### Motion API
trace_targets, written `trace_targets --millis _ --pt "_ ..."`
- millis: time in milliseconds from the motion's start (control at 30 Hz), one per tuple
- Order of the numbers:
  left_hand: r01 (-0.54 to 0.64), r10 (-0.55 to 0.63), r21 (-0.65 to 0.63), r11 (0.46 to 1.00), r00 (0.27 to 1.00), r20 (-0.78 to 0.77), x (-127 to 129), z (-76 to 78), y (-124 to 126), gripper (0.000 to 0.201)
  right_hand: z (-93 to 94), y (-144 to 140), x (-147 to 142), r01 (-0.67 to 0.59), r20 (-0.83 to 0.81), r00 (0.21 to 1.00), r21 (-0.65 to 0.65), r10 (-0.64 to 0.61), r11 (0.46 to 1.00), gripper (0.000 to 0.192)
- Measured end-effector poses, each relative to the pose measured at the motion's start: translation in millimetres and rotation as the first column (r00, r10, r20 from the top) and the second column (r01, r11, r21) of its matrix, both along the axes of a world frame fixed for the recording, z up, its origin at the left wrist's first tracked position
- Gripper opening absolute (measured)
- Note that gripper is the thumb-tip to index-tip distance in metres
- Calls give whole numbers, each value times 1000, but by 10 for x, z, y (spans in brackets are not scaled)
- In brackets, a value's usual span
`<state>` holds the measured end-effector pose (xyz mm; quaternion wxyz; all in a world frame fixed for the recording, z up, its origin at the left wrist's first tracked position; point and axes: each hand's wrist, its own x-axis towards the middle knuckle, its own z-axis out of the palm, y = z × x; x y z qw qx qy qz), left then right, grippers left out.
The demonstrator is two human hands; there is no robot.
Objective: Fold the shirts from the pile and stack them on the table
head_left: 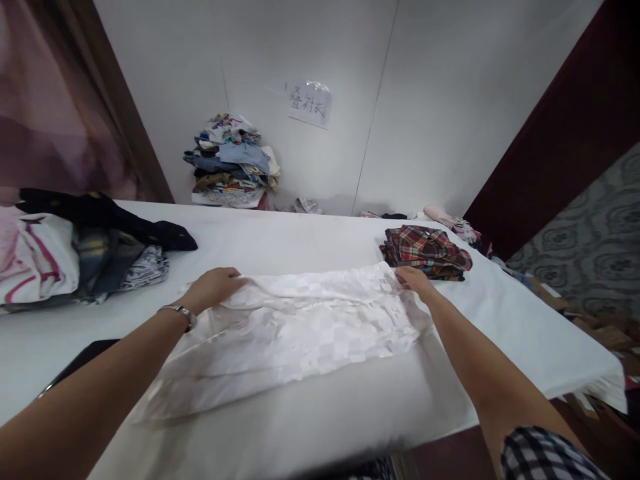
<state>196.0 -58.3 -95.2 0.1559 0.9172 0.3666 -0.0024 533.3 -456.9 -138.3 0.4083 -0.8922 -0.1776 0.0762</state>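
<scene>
A white checker-patterned shirt (295,327) lies spread across the white table (310,433) in front of me. My left hand (213,288), a watch on its wrist, grips the shirt's far left edge. At the far right edge my right hand (414,279) pinches the fabric. Both arms reach forward over the table.
A folded red plaid shirt (425,251) lies just beyond my right hand. A heap of dark and striped clothes (85,250) sits at the left. A pile of mixed garments (233,162) stands against the back wall under a paper sign (310,104). A dark flat object (80,363) lies under my left forearm.
</scene>
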Motion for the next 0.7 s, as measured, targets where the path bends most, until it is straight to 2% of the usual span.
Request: trace_targets --millis 100,200,333,400,500,600,700 --pt "-23 23 15 1000 1000 0 5 -10 -14 46 1 156 37 21 88 996 -129 -10 991 18" --pt "-63 62 38 997 998 22 -10 9 -59 44 7 226 69 43 205 979 -210 1 977 29" --pt "-20 8 108 994 993 118 -69 48 -186 42 16 160 54 26 261 964 -301 57 953 37" --pt "51 -75 127 991 978 195 -112 54 -313 39 4 117 26 6 287 953 -337 97 942 37" --pt "251 -265 87 964 932 247 -157 13 -572 34 -34 122 -49 -31 441 879 -329 183 944 38" --pt "451 -454 64 890 867 203 -146 -81 -798 30 -91 210 -198 -226 476 804 -310 356 924 35" --pt "527 -547 154 836 822 161 -108 -137 -913 20 -151 286 -387 -428 362 766 -330 531 842 33"
